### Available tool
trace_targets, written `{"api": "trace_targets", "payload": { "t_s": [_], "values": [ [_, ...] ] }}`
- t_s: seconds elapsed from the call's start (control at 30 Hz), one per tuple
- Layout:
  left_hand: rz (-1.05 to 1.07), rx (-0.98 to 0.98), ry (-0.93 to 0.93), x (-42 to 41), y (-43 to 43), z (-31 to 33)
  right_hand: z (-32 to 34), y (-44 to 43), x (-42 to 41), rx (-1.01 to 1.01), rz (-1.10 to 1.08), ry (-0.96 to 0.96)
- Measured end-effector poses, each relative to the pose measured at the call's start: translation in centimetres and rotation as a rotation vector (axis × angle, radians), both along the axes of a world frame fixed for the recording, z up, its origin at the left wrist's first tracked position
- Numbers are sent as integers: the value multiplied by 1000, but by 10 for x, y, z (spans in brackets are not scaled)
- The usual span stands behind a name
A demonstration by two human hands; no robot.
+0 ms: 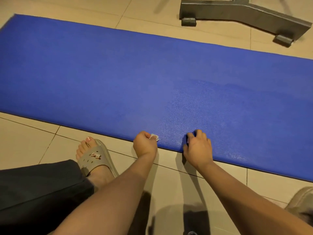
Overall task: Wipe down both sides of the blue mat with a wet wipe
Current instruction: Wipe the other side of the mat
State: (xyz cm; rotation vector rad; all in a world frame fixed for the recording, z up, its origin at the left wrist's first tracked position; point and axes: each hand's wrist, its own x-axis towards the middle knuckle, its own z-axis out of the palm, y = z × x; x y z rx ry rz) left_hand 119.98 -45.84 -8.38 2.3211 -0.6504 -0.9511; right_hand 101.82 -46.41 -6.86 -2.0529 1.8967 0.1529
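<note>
The left hand (145, 144) is curled round a small white wipe (155, 137) at the near edge of the mat (118, 73). Just beside it, the right hand (197, 146) grips that same edge. The mat lies flat on the tiled floor (25, 141), with a grey stand (245, 12) beyond.

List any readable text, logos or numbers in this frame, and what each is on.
Slipper: a small script mark on the strap, too blurred to read.
Mat: no text visible.
Wipe: no text visible.
Stand: no text visible.
</note>
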Motion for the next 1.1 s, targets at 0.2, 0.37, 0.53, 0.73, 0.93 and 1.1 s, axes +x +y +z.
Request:
{"api": "trace_targets", "payload": {
  "t_s": [0.2,0.37,0.53,0.73,0.93,1.1],
  "values": [
    [-318,172,-62,27,-13,11,4,5,72,107,72,-307],
    [-446,243,42,51,-27,13,-4,6,107,96,25,-325],
    [-737,359,109,86,-54,21,-6,2,132,98,-107,-254],
    [-1038,405,-523,156,-83,48,3,4,143,66,-298,-137],
    [-1129,542,-625,168,-67,22,-15,11,154,12,-481,-184],
    [-1254,601,-682,168,-78,27,-21,23,179,-47,-710,-327]
  ]
}}
